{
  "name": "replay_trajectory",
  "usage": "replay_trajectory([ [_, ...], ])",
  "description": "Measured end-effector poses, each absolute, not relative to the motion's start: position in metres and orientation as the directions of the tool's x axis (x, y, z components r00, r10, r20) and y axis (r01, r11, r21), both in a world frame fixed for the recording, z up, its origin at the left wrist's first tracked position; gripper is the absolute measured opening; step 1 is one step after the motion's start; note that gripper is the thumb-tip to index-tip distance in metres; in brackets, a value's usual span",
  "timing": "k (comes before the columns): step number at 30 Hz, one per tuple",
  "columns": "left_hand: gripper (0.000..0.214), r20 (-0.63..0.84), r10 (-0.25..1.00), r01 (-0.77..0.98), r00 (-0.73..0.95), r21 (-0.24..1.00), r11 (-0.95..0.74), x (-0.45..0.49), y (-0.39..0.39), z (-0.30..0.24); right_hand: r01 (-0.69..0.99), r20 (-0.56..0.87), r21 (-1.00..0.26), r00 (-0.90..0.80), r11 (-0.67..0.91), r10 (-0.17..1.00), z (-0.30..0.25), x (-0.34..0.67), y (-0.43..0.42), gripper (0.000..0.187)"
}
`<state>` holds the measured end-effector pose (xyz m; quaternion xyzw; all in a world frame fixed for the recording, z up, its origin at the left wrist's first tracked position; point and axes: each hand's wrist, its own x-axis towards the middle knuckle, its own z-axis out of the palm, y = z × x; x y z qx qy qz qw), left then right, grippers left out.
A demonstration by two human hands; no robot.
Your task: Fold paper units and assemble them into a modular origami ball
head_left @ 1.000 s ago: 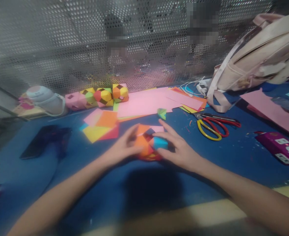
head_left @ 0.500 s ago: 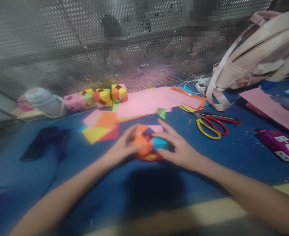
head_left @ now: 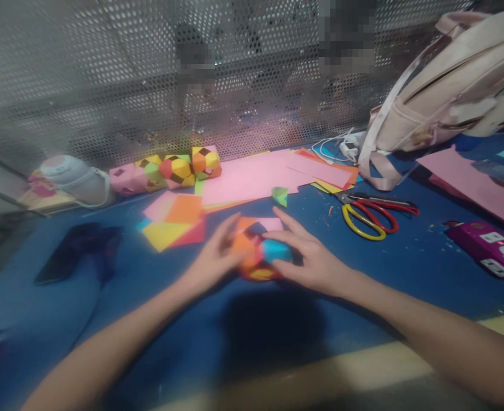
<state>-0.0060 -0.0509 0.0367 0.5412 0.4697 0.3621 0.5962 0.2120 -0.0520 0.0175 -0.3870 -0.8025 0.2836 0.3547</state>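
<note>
Between my two hands is a folded paper ball (head_left: 257, 251) with orange, pink, blue, red and yellow faces and dark gaps between them. My left hand (head_left: 218, 251) grips its left side, thumb in front. From the right, my right hand (head_left: 307, 254) pinches the blue part, its index finger stretched out above the ball. Just beyond that finger lies a small green folded paper piece (head_left: 279, 196). Loose coloured paper squares (head_left: 177, 220) are fanned out to the left of the ball. The ball's underside is hidden.
Finished paper balls (head_left: 178, 170) line the back beside pink sheets (head_left: 247, 177). Yellow- and red-handled scissors (head_left: 363, 220) lie right, near a purple pouch (head_left: 489, 248) and a pale backpack (head_left: 452, 85). A phone (head_left: 69, 251) and a white bottle (head_left: 74, 177) are left. A perforated metal screen (head_left: 252, 74) stands behind.
The view has shifted very slightly. Both hands keep their hold on the paper ball in nearly the same place.
</note>
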Motion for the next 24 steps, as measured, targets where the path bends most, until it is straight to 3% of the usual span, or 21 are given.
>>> replay_trajectory([
  [17,0.085,-0.111,0.963,0.183,0.246,0.981,0.066,0.0005,-0.0546,0.0410,0.394,0.354,-0.731,-0.479,0.557,0.803,0.0199,0.2128,-0.0509,0.035],
  [24,0.060,0.043,0.969,0.340,0.244,0.932,-0.127,-0.0048,-0.0552,0.0338,0.408,0.344,-0.738,-0.457,0.537,0.820,0.0193,0.2126,-0.0508,0.039],
])
